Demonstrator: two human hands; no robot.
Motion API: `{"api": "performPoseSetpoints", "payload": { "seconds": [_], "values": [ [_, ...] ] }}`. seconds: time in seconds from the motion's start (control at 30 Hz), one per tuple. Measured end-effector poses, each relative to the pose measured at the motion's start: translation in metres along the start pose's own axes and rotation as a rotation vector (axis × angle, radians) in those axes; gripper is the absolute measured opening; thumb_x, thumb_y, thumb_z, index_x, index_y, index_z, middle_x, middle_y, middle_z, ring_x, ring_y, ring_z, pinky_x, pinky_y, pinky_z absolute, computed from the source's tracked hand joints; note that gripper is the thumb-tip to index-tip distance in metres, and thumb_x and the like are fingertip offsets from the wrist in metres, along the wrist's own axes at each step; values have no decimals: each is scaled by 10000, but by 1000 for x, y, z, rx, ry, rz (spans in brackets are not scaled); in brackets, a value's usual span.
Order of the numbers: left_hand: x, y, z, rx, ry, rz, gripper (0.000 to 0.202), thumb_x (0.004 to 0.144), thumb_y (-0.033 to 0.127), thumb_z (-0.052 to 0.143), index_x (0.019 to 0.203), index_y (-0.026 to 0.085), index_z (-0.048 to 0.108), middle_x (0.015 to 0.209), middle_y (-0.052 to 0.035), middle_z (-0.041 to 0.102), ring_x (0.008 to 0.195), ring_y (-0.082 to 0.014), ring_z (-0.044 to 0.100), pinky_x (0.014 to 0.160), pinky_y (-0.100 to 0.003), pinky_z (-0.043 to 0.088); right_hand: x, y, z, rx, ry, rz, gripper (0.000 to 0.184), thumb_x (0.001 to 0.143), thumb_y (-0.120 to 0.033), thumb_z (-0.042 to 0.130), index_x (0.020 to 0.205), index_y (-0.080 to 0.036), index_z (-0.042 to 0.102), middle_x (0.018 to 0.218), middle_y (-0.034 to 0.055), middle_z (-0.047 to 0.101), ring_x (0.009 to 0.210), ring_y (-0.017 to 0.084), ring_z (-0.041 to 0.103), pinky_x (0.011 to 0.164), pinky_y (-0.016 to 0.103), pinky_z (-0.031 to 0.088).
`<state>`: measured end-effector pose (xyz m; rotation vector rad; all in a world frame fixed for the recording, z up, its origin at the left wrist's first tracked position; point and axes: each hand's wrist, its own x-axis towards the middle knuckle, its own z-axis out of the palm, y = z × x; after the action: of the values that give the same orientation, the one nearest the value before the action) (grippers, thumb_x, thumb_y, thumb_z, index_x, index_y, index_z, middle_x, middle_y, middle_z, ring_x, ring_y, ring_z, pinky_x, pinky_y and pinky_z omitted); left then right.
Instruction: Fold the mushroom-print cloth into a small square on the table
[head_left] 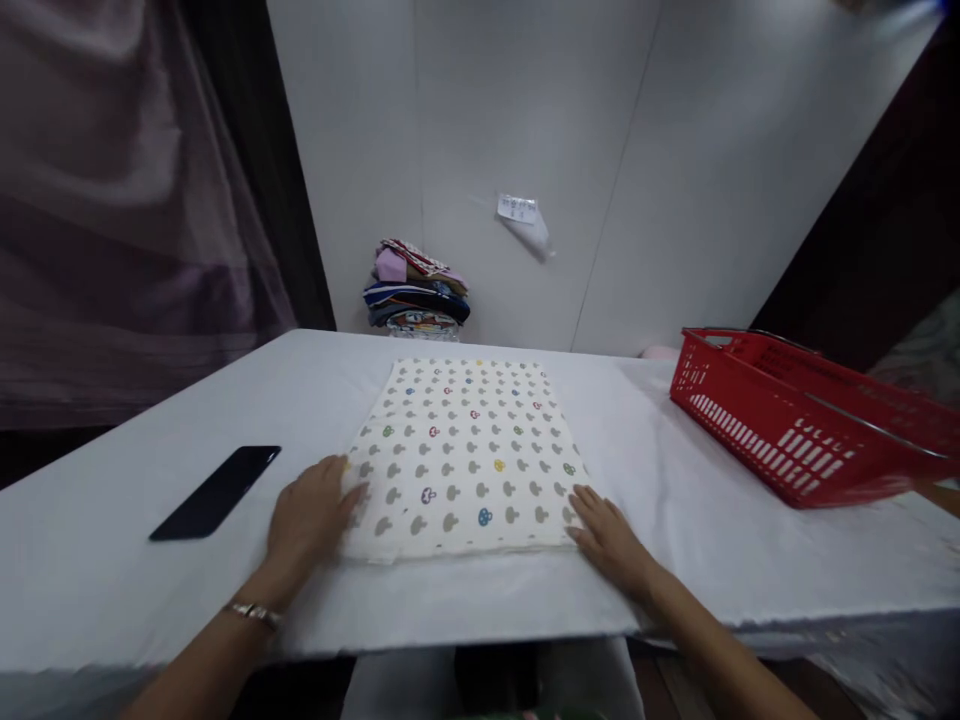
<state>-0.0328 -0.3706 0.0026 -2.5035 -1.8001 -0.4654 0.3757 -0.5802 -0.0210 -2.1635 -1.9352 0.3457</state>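
A folded cream cloth [465, 455] printed with small mushrooms lies flat in the middle of the white table [112, 560]. My left hand [309, 515] rests on the cloth's near left corner, fingers curled over its edge. At the near right corner my right hand [606, 535] lies flat, fingers stretched out and touching the cloth's edge. Neither hand lifts the cloth.
A black phone [216, 491] lies on the table to the left. A red plastic basket [806, 420] stands at the right. A stack of folded clothes [416, 290] sits at the back against the white wall. A small paper label [519, 210] hangs on the wall.
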Motion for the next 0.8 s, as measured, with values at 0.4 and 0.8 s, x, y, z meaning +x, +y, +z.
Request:
{"api": "performPoseSetpoints", "payload": {
  "seconds": [0.4,0.8],
  "values": [
    [-38,-45,11,-309,-14,303,450,800,537,519,1156,299,656,1346,-26,548,1274,-266,463,1052,-394,405,-29,24,2,61,108,-133,564,921,-472,412,1435,-244,363,1516,79,273,1412,254,211,1125,520,234],
    [-57,-49,-2,-199,8,404,350,831,268,473,1135,269,648,1227,-58,630,1112,-230,591,963,-377,480,-34,38,8,-82,223,-413,493,846,-144,439,1321,-235,535,1383,80,503,1304,250,434,1063,480,391]
  ]
}}
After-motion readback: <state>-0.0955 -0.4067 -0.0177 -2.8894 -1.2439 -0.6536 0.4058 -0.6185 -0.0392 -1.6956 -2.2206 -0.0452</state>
